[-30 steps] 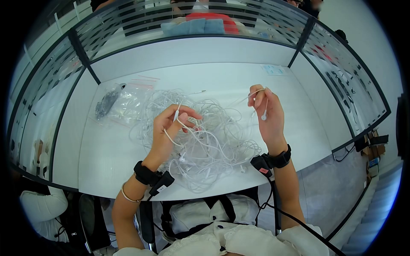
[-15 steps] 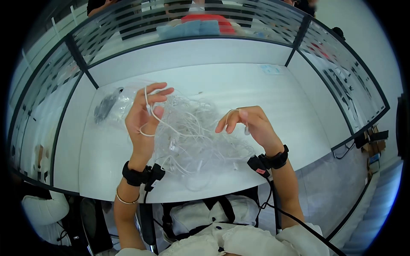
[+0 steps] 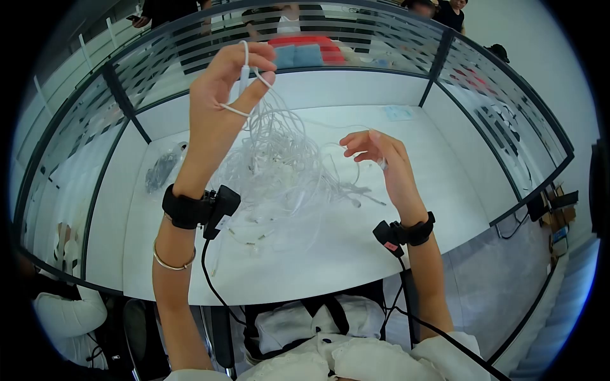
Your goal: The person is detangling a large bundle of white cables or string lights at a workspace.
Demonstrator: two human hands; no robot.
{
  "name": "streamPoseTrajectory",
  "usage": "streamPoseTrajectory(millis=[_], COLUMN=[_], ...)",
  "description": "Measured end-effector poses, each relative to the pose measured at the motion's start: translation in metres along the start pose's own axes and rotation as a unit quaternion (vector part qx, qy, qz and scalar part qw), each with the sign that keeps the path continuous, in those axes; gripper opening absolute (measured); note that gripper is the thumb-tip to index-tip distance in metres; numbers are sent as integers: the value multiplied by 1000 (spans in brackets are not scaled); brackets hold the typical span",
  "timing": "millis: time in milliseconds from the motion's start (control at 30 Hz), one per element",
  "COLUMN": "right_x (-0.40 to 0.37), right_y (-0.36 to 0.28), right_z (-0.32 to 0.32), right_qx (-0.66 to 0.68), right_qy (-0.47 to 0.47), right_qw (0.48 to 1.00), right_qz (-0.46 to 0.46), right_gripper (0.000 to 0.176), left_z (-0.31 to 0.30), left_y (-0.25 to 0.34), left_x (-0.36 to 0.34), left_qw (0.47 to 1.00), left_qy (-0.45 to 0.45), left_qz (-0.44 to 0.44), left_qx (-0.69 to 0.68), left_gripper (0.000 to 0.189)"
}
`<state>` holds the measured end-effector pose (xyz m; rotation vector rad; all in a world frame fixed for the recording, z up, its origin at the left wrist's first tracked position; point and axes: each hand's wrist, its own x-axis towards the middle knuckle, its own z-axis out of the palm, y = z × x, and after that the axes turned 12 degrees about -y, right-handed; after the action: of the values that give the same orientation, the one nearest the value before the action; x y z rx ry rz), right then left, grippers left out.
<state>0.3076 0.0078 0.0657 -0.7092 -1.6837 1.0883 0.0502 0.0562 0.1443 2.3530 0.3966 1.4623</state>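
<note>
My left hand point(image 3: 223, 101) is raised high above the white table point(image 3: 318, 254), pinching a white earphone cable. From it hangs a tangled bundle of white earphone cables point(image 3: 283, 168), lifted partly off the table, its lower strands still trailing on the surface. My right hand point(image 3: 384, 162) is lower and to the right, fingers curled around an earbud and a thin strand that runs back to the bundle. Both wrists wear black bands with cables.
A clear plastic bag with something dark inside point(image 3: 162, 168) lies at the table's left. A small blue-printed sheet point(image 3: 399, 112) rests at the far right. Frosted glass partitions point(image 3: 305, 38) surround the desk, with other people beyond. A person in white sits at lower left point(image 3: 63, 317).
My left hand has risen steeply from the pile to well above the table, pulling the cable bundle up with it. My right hand dropped from its raised pose and stays beside the bundle.
</note>
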Motion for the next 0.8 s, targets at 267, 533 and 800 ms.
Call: streamPoseTrajectory(millis=[267, 533, 800], right_x=[2, -16, -26], right_y=[-6, -12, 5], right_z=[-22, -14, -16], right_qx=[-89, -67, -128], right_qy=[-12, -93, -156], right_qw=[996, 987, 972], right_qz=[23, 112, 123], right_gripper=[42, 28, 23], left_z=[29, 28, 12], left_y=[-9, 2, 8], left_x=[-33, -84, -125], left_qw=[995, 990, 985], left_qy=[-3, -20, -85], left_qz=[-84, -136, -129], left_qx=[-57, -33, 80], left_gripper=[8, 9, 30])
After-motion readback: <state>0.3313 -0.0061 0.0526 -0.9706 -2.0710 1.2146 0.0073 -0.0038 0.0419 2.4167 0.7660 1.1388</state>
